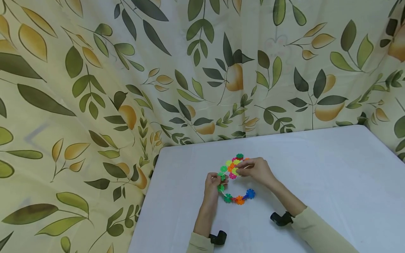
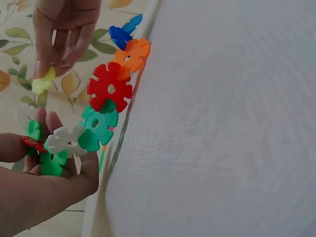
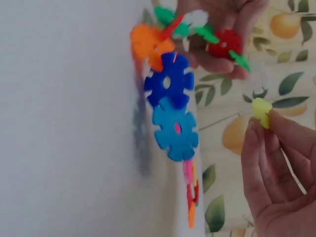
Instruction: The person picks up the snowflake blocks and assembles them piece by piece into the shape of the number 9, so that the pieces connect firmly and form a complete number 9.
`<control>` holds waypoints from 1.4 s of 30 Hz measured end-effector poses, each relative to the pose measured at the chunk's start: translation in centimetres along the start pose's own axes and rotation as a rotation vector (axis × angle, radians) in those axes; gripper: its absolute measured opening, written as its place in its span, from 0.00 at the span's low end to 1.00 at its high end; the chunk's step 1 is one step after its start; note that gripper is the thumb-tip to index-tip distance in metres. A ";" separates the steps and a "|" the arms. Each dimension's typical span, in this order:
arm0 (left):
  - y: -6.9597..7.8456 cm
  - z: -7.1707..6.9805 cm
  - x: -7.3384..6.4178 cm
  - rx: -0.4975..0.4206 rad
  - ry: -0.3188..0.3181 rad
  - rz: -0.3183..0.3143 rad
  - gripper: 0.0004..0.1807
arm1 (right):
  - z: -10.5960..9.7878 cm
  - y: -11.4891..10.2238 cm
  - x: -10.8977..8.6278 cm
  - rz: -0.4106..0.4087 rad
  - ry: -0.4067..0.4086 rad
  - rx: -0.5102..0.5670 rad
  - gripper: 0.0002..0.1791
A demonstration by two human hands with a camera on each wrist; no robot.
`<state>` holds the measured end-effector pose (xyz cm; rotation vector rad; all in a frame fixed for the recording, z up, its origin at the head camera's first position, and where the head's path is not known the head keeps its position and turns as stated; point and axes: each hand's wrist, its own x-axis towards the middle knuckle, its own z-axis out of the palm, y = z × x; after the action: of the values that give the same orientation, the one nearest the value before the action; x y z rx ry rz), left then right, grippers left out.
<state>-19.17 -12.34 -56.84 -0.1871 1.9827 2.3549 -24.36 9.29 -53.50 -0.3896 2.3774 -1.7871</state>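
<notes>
My left hand (image 1: 211, 189) grips a curved chain (image 2: 109, 89) of interlocked, notched flower-shaped plastic discs near one end. Green, clear white, red, orange and blue discs make it up. In the right wrist view, a dark blue disc (image 3: 169, 81) and a light blue disc (image 3: 175, 129) form the far end of the chain, low over the table. Between thumb and fingertips, my right hand (image 3: 281, 173) pinches a yellow disc (image 3: 261, 111). It is held apart from the chain, near the clear white disc (image 2: 24, 114) at the chain's gripped end.
Loose coloured discs (image 1: 230, 168) lie in a small cluster on the white table (image 1: 300, 161), just beyond the hands. A curtain (image 1: 202, 77) with a leaf and fruit print hangs behind the table and along its left side. Each wrist wears a black camera (image 1: 218, 238).
</notes>
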 end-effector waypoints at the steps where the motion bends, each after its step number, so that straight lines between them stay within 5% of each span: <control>1: 0.0 0.0 0.0 -0.005 0.001 -0.005 0.07 | 0.1 -0.2 0.0 0.006 -0.003 0.045 0.10; 13: 0.1 0.2 0.1 0.043 -0.042 -0.007 0.22 | 1.1 -0.9 -0.4 0.022 0.045 0.139 0.12; 42: 0.3 -0.1 0.0 0.063 -0.047 0.022 0.16 | 0.8 -1.1 -0.7 -0.044 0.019 0.078 0.09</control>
<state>-19.22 -12.50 -56.60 -0.1065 2.0442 2.2838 -23.37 8.45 -52.70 -0.4199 2.3212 -1.9040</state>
